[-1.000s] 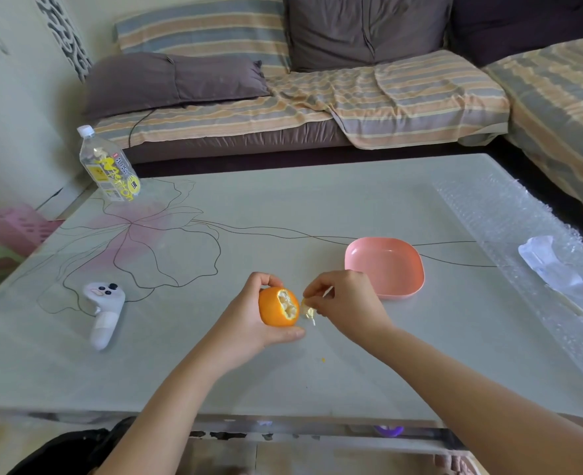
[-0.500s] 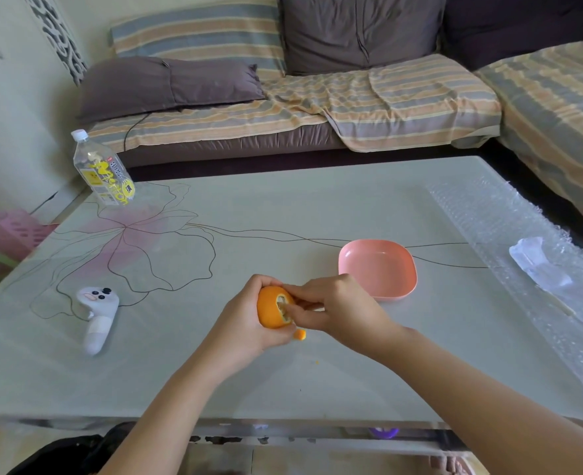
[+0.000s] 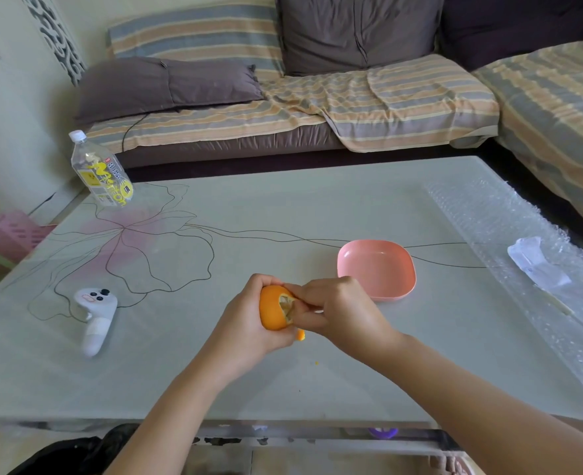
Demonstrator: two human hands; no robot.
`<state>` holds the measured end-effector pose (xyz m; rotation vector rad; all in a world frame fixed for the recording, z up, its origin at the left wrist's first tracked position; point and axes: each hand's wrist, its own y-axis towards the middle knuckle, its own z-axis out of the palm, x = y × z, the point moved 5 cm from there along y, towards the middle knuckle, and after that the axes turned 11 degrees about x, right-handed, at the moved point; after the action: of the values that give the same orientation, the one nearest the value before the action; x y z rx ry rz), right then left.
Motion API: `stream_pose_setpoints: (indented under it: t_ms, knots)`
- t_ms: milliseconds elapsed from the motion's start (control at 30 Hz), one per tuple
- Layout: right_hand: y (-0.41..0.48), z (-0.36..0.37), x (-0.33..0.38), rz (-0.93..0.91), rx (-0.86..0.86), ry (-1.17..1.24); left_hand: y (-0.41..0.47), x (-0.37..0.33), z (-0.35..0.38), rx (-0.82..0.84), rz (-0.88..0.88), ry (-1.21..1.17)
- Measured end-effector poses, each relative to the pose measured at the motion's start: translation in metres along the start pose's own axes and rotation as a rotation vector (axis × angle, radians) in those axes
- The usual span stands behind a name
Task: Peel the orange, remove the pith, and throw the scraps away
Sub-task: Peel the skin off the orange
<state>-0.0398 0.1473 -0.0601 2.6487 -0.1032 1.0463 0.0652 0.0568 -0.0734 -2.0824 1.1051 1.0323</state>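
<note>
Over the table (image 3: 317, 389), the left hand (image 3: 245, 323) grips the orange (image 3: 276, 308) from its left; the right hand (image 3: 341, 310) pinches peel (image 3: 266, 318) at the torn rim, both hands together. The orange looks round, no clear long axis; its bared patch faces right, toward the right hand and the dish (image 3: 375, 269) beyond.

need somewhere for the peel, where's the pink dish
Head view: pink dish on the table right of centre, just beyond the right hand at the orange.
</note>
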Motion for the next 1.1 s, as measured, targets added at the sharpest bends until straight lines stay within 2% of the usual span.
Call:
stream_pose_setpoints:
  t_ms: [133, 267, 467, 733, 933, 1100]
  knots:
    - [-0.001, -0.003, -0.003, 0.024, 0.058, 0.146, -0.002, 0.000, -0.003, 0.030, -0.004, -0.014]
    - [-0.002, -0.002, -0.005, 0.030, 0.056, 0.143, -0.004, -0.002, 0.000, 0.039, -0.007, 0.053]
    - [-0.005, 0.001, 0.000, 0.089, -0.023, 0.084, -0.004, -0.006, 0.003, 0.024, -0.014, 0.104]
    - [-0.006, -0.005, 0.002, 0.127, -0.116, 0.179, -0.005, -0.008, 0.003, -0.005, 0.000, 0.102]
    - [-0.006, -0.006, 0.004, 0.139, -0.142, 0.163, -0.006, -0.010, 0.002, -0.043, 0.026, 0.067]
    - [-0.004, -0.011, 0.001, 0.149, -0.200, 0.262, -0.009, -0.013, 0.002, -0.109, 0.064, -0.016]
